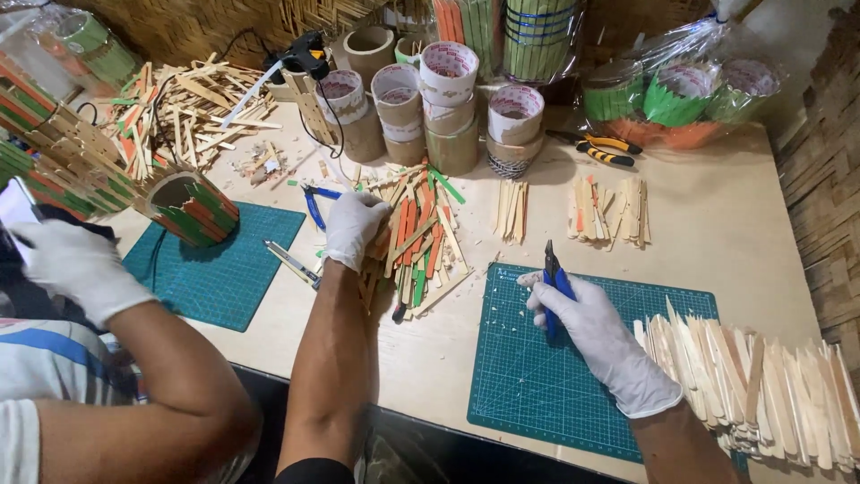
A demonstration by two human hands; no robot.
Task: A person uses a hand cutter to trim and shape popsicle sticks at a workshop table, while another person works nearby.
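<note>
Head view: my right hand (596,336), lower right, grips blue cutters (554,285) over the green mat (528,385); my left hand (352,226), centre, fingers curled, pinches into the stick pile (421,237); co-worker's gloved hand (76,267) at left

Tape rolls (448,99) stand stacked at the table's back edge, with a glue gun (305,54) to their left. A loose stick heap (193,112) fills the back left corner. Orange-handled pliers (600,148) lie near the back edge, right of the rolls, before bagged green and orange pots (676,94). Two small stick bundles (609,211) sit mid-table. A second green mat (219,260) lies by the left front edge, carrying a tilted green-and-orange pot (188,206). Blue-handled cutters (313,202) lie just beyond that mat.
</note>
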